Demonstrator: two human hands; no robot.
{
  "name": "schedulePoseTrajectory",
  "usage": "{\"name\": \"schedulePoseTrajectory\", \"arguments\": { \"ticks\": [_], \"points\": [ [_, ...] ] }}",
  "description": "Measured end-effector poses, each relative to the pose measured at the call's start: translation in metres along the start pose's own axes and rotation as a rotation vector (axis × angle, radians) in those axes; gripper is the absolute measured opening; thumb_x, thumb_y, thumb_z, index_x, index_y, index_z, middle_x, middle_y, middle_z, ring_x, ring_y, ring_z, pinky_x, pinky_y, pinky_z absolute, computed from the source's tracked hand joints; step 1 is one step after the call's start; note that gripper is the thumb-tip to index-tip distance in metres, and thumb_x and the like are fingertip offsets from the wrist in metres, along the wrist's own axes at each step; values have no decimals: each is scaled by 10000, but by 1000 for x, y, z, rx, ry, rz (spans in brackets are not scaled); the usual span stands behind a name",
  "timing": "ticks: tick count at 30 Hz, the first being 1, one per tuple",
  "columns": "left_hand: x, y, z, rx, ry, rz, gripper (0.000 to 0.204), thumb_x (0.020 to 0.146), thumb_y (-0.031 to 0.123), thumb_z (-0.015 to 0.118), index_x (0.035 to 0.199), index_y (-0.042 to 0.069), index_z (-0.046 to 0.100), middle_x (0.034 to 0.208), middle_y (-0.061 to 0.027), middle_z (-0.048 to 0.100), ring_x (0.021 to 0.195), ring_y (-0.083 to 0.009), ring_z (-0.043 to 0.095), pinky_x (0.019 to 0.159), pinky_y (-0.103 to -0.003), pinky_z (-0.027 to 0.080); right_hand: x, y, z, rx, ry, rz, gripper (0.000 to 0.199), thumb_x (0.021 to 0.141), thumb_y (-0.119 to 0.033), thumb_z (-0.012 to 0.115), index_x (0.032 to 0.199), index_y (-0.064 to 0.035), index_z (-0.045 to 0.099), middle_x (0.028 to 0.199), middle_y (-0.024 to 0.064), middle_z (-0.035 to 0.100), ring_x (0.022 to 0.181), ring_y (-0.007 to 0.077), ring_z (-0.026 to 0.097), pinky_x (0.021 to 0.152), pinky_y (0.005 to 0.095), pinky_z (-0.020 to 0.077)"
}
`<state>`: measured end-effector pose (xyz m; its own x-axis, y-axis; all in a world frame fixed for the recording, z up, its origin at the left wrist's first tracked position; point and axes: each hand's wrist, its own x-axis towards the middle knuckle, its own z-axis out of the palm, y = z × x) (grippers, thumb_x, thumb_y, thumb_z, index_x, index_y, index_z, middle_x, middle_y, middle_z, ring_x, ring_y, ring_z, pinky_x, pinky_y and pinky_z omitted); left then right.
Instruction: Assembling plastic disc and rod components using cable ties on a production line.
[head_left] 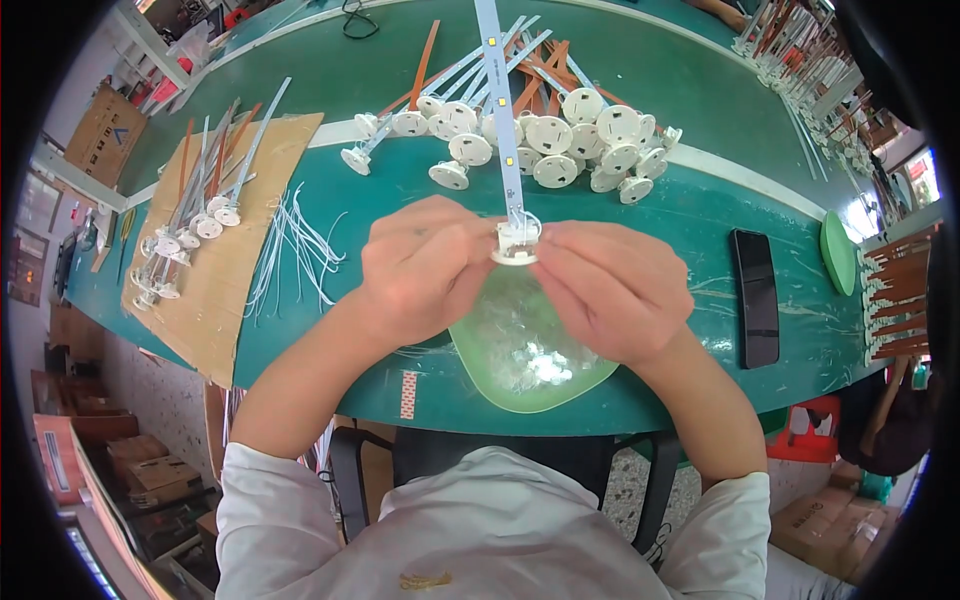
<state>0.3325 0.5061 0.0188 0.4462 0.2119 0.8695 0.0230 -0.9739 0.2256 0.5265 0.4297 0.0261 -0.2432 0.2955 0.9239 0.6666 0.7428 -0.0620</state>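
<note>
Between my two hands, a white round plastic end cap (pixel 515 250) is pinched, with an LED strip board (pixel 505 110) standing up from it and pointing away from me. My left hand (pixel 425 265) grips the cap's left side, fingers closed. On its right side my right hand (pixel 620 285) pinches with thumb and fingertips; the fingertips hide part of the cap. Just below the hands lies a green translucent bowl (pixel 535 350) holding small clear pieces too small to make out. Beyond them is a pile of similar strips with white round caps (pixel 550 135).
At left, a cardboard sheet (pixel 260 150) carries more capped strips (pixel 208 225), beside a bundle of thin white wires (pixel 295 250). To the right lie a black phone (pixel 755 298) and a green dish (pixel 838 252). More strips are stacked at the far right (pixel 900 300). A chair armrest (pixel 352 480) is near me.
</note>
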Motion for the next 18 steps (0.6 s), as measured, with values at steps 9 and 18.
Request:
{"name": "schedulePoseTrajectory", "arguments": {
  "ticks": [9,18],
  "points": [
    [-2,1,-6,-9,-61,53,306,687,-104,738,951,7,632,952,-162,736,781,-302,710,681,-371,574,3,0,-3,-2,-18,-166,296,598,-32,730,882,48,704,876,140,696,770,267,718,595,307,593],
    [2,-1,0,-90,-267,-105,393,816,-70,687,1189,38,622,1035,-150,708,881,-319,691,753,-391,553,4,-12,-1,45,-115,145,247,704,47,782,938,15,711,857,114,718,691,247,714,589,285,569]
  ]
}}
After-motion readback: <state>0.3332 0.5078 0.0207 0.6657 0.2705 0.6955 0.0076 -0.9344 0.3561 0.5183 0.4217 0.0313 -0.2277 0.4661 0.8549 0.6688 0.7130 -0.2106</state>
